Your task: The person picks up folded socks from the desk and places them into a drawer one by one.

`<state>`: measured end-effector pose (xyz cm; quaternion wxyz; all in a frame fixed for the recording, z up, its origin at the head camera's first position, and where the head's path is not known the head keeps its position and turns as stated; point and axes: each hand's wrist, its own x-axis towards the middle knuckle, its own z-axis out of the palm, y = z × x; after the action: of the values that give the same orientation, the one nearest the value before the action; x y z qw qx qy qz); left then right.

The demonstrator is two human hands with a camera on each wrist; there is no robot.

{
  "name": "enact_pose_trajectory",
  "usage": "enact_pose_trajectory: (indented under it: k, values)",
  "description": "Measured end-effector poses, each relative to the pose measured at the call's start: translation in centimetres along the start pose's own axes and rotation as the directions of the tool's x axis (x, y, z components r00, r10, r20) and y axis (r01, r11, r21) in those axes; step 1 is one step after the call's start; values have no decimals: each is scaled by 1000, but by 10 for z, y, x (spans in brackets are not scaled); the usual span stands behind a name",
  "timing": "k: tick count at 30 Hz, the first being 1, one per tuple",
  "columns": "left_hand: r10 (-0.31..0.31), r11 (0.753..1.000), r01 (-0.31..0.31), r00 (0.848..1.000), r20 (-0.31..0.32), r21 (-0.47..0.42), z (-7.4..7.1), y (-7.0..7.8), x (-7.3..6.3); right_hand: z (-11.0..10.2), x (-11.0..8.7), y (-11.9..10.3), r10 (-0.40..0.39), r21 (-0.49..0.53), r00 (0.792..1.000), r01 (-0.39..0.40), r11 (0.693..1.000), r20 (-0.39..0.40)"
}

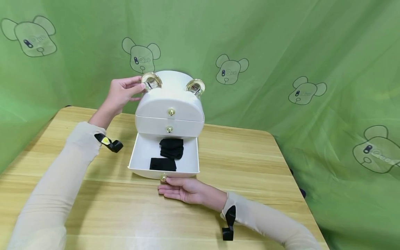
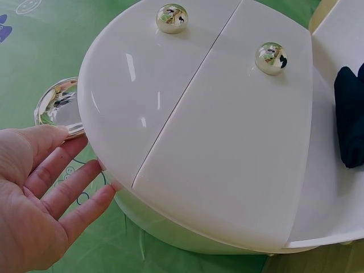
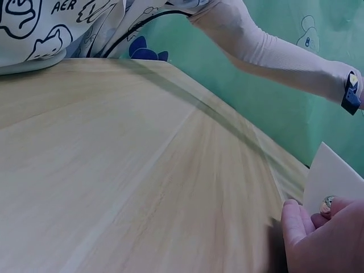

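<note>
A white drawer box (image 1: 170,92) with two gold ears stands towards the back of the table. My left hand (image 1: 123,92) pinches its left gold ear (image 1: 152,80), thumb in front and index finger behind; the other fingers spread along the box's side in the left wrist view. The bottom drawer (image 1: 142,152) is pulled out. Two folded black cloth pieces lie in it, one at the back (image 1: 172,148) and one near the front (image 1: 163,164). At the drawer's front, my right hand (image 1: 187,191) pinches the gold knob (image 1: 163,178) between thumb and fingers.
Two upper drawers with gold knobs, a top one (image 1: 171,112) and a middle one (image 1: 169,129), are closed. The wooden table (image 1: 243,166) spreads around the box. A green curtain (image 1: 265,41) with bear drawings hangs behind. Black straps (image 1: 229,222) dangle from both wrists.
</note>
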<state>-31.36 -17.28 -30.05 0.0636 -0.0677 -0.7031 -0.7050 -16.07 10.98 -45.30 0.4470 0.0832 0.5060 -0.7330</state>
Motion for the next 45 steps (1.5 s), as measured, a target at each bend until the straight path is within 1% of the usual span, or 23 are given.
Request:
enact_pose_trajectory:
  k: [5, 8, 13, 19, 26, 33, 37, 45]
  values:
    - [4, 1000, -4, 1000, 4, -3, 1, 0, 0, 1, -2, -3, -4, 24, 1000, 3, 1000, 8]
    - [4, 1000, -4, 1000, 2, -9, 1, 0, 0, 2, -3, -6, -13, 20, 1000, 13, 1000, 13]
    - [4, 1000, -4, 1000, 3, -13, 0, 0, -1, 2, -4, -12, -32, 9, 999, 32, 999, 5]
    - [-5, 1000, 5, 1000, 0, -12, 0, -1, -1, 2, -3, -16, -24, 25, 1000, 25, 999, -10]
    - [4, 1000, -4, 1000, 9, -12, 0, 0, 0, 1, -3, -21, -28, 53, 1000, 29, 998, -6]
    - [15, 1000, -15, 1000, 10, -21, -1, 3, -2, -1, -5, -23, -45, 53, 999, 46, 998, -15]
    - [18, 999, -18, 1000, 8, -31, -2, 4, -2, 1, -4, -23, -47, 57, 999, 48, 997, -18]
    - [0, 997, -1, 1000, -10, -78, -5, 6, -4, 6, -2, -22, -58, 53, 998, 60, 997, -31]
